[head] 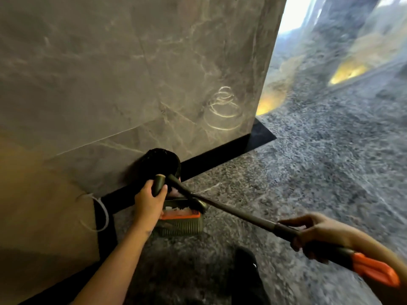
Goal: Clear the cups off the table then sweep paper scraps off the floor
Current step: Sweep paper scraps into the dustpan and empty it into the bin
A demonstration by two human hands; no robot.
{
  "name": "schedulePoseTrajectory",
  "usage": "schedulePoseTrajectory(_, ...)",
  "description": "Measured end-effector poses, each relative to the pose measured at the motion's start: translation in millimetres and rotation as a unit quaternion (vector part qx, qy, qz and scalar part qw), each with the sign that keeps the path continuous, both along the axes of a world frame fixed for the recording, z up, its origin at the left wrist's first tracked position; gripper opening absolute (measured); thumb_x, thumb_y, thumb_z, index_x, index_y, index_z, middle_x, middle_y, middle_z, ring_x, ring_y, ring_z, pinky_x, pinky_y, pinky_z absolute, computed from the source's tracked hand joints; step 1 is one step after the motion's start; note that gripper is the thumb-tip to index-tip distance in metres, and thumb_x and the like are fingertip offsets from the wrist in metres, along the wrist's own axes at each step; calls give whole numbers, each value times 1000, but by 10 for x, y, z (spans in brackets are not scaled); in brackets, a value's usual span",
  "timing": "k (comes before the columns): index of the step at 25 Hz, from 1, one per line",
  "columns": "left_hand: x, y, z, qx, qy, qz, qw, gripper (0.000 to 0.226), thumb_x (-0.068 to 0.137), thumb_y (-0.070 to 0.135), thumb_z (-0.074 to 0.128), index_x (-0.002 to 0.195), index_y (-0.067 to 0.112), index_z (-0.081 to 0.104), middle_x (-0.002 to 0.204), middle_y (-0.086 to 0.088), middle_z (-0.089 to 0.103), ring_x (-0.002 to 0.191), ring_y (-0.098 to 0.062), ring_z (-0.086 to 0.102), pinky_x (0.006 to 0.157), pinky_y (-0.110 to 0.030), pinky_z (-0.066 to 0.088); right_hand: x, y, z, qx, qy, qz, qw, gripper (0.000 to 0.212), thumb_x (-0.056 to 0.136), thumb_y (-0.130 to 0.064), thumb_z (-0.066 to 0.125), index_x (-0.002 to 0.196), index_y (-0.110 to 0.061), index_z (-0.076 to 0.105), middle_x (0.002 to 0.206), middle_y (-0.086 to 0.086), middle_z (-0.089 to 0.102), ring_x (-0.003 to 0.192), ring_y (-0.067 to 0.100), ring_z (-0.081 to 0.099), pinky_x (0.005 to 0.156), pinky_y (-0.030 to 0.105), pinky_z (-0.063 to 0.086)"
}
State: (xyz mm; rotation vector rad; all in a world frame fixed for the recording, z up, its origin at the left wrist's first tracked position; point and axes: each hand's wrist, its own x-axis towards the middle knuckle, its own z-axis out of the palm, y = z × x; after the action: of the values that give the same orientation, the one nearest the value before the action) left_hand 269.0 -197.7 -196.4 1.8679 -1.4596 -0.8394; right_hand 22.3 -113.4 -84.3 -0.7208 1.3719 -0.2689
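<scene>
Nearest the camera, a dark trouser leg (246, 274) is seen above the speckled grey floor (319, 161). To the right, the long broom handle (242, 216) with its orange end is gripped by the right hand (312, 234) — fingers curled round the shaft, one finger stretched forward along it. Further in, the short olive grip of the dustpan (180, 223) is clasped by the left hand (149, 200), fingers closed round it. The dustpan is set on the floor just beside the wall, and white paper scraps (175, 209) are seen inside it, behind its orange strip. The broom's far end is crossed over the pan towards a dark rounded shape (160, 161) — too blurred to identify. Behind stand a black skirting (220, 155) and a grey marble wall (132, 73); a white cable (104, 213) hangs at the left.
</scene>
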Motion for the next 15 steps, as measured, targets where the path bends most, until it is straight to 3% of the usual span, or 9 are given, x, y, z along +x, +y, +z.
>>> schedulePoseTrajectory(1, 56, 52, -22, 3, -2, -4, 1000, 18, 93, 25, 58, 96, 7, 55, 73, -21, 56, 71, -44, 60, 65, -52, 51, -396, 365, 226, 20, -6, 23, 1000, 47, 78, 23, 51, 101, -16, 62, 60, 18, 56, 29, 20, 49, 26, 19, 37)
schedulePoseTrajectory(2, 97, 104, -41, 5, -3, -8, 1000, 18, 93, 25, 58, 95, 8, 55, 74, -21, 57, 71, -44, 60, 65, -52, 52, -694, 598, 77, 17, -6, -38, 999, 47, 78, 23, 50, 102, -16, 62, 58, 17, 56, 29, 20, 49, 26, 18, 37)
schedulePoseTrajectory(4, 148, 220, -61, 7, -6, -19, 1000, 17, 92, 26, 58, 95, 10, 56, 72, -18, 58, 69, -41, 61, 65, -51, 54, -779, 849, 116, 7, 53, -47, 997, 48, 78, 24, 49, 102, -16, 62, 55, 17, 57, 30, 21, 49, 26, 19, 37)
schedulePoseTrajectory(6, 151, 319, -91, 14, -3, -25, 1000, 15, 92, 27, 58, 96, 13, 57, 70, -13, 58, 67, -36, 60, 63, -47, 54, -770, 1043, 126, 11, 21, -10, 1000, 48, 77, 23, 49, 102, -15, 63, 57, 20, 57, 31, 23, 49, 26, 20, 38)
schedulePoseTrajectory(10, 112, 525, -120, 19, 9, -19, 1000, 14, 94, 23, 57, 94, 9, 56, 61, -12, 54, 43, -23, 52, 41, -32, 46, -820, 1064, -122, 21, 96, -30, 995, 42, 76, 20, 54, 100, -14, 64, 55, 18, 56, 31, 22, 51, 28, 21, 39)
schedulePoseTrajectory(12, 117, 612, -97, 28, 19, -5, 999, 13, 94, 21, 56, 98, 9, 55, 60, -12, 53, 38, -21, 48, 33, -25, 40, -695, 934, -296, 26, 128, -19, 991, 34, 79, 17, 54, 104, -4, 63, 49, 15, 57, 31, 19, 52, 29, 19, 39)
schedulePoseTrajectory(15, 183, 702, -6, 40, 42, 17, 998, 11, 95, 22, 55, 101, 12, 54, 59, -11, 51, 38, -22, 47, 36, -24, 39, -625, 665, -706, 32, 150, -68, 986, 22, 83, 15, 51, 103, 15, 60, 39, 14, 53, 25, 19, 49, 28, 17, 36)
